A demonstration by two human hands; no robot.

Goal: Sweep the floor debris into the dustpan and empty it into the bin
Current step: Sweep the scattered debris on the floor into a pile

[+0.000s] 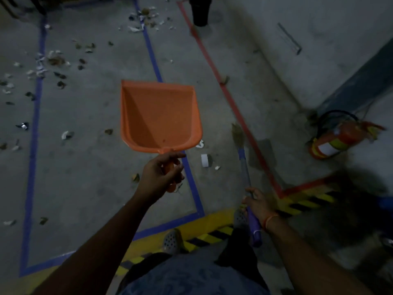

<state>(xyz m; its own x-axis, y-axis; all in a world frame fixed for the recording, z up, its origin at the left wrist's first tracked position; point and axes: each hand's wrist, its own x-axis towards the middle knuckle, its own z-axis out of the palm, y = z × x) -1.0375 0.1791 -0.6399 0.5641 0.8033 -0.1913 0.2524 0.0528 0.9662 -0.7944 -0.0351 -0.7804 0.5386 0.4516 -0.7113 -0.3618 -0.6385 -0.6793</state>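
My left hand (160,173) grips the handle of an orange dustpan (159,116), held above the floor with its tray empty and mouth pointing away from me. My right hand (258,204) holds the purple handle of a broom (244,165), whose bristle head points forward near the red floor line. Debris of paper scraps and dry leaves (46,67) lies scattered over the floor at the left, with another pile (144,18) at the top centre. A dark bin (200,11) stands at the top, beside the red line.
Blue tape lines (34,128) and a red line (231,101) mark the concrete floor. Yellow-black hazard striping (212,235) runs by my feet. A red fire extinguisher (336,141) lies at the right by the wall. A white scrap (204,160) lies near the broom.
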